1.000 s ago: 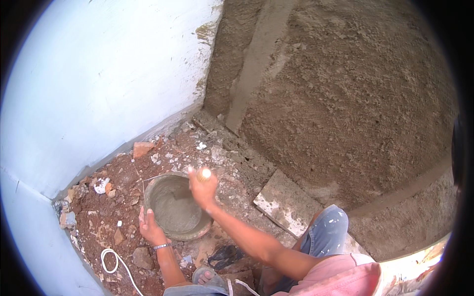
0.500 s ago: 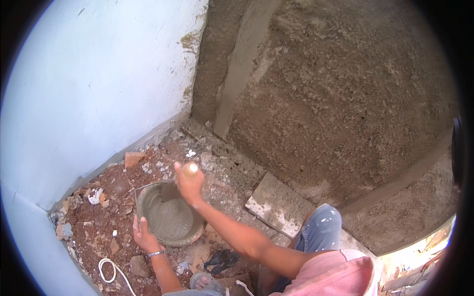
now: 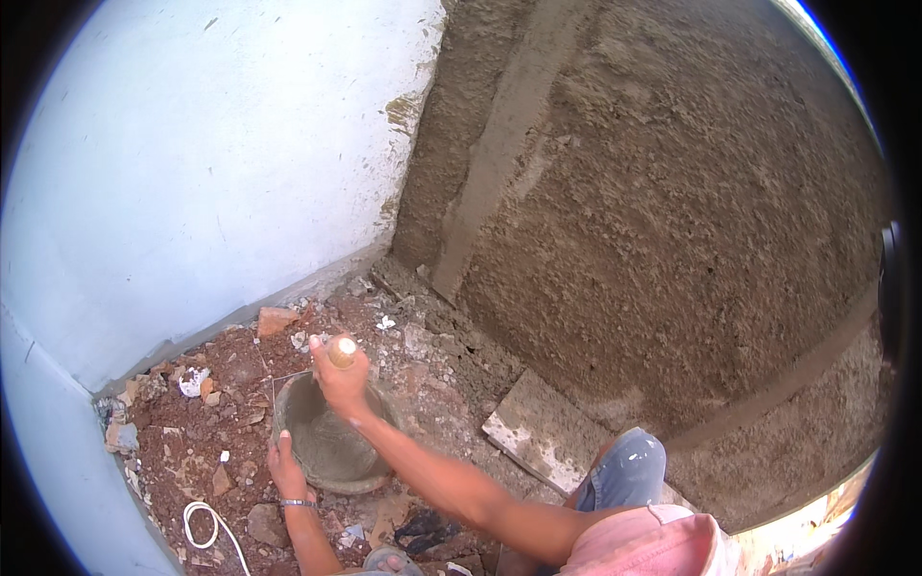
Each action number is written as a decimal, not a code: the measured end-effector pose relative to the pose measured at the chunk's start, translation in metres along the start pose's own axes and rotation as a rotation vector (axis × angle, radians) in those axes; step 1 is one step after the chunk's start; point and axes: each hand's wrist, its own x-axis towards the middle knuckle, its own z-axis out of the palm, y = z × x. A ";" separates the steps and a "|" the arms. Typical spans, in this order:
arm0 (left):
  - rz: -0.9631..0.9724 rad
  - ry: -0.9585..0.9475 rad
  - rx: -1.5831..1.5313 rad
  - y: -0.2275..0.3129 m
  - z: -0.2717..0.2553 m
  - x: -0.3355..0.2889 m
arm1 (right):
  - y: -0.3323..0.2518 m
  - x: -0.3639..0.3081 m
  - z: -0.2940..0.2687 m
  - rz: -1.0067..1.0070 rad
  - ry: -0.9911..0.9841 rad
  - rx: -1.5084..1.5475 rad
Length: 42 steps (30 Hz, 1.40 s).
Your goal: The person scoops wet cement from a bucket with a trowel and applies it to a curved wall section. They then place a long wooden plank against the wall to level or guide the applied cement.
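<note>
My right hand [image 3: 340, 382] is wrapped round the wooden handle [image 3: 342, 351] of a trowel, the pale handle end pointing up. It is over a round bucket [image 3: 348, 486] of wet grey mortar [image 3: 334, 449]. The trowel's blade is mostly hidden below the hand, inside the bucket. At the bucket's near left side, my left hand [image 3: 284, 468] grips the rim, thumb up along the edge; its other fingers are partly hidden. A wristband [image 3: 298, 503] is on that wrist.
Red soil and rubble [image 3: 192, 461] surround the bucket, with a white cord [image 3: 206, 533] at the lower left. A mortar-stained board [image 3: 543, 427] lies against the rough rendered wall [image 3: 672, 221]. A white wall [image 3: 221, 173] rises at left. My knee [image 3: 629, 470] is at right.
My right hand with the trowel has moved left and toward me over the bucket. The left hand has closed in on the rim. The view has shifted slightly.
</note>
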 end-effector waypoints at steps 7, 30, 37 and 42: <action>0.015 -0.085 0.204 -0.009 -0.011 0.028 | 0.031 0.011 -0.082 0.109 0.071 -0.381; -0.238 0.004 -0.145 -0.003 -0.031 -0.047 | -0.096 0.027 -0.127 -0.461 -0.716 -0.757; -0.198 0.077 0.048 0.012 0.002 -0.065 | -0.073 -0.016 -0.116 -0.492 -1.409 -1.833; -0.249 0.062 0.007 -0.006 -0.031 -0.048 | -0.076 -0.049 -0.123 -0.470 -1.206 -1.762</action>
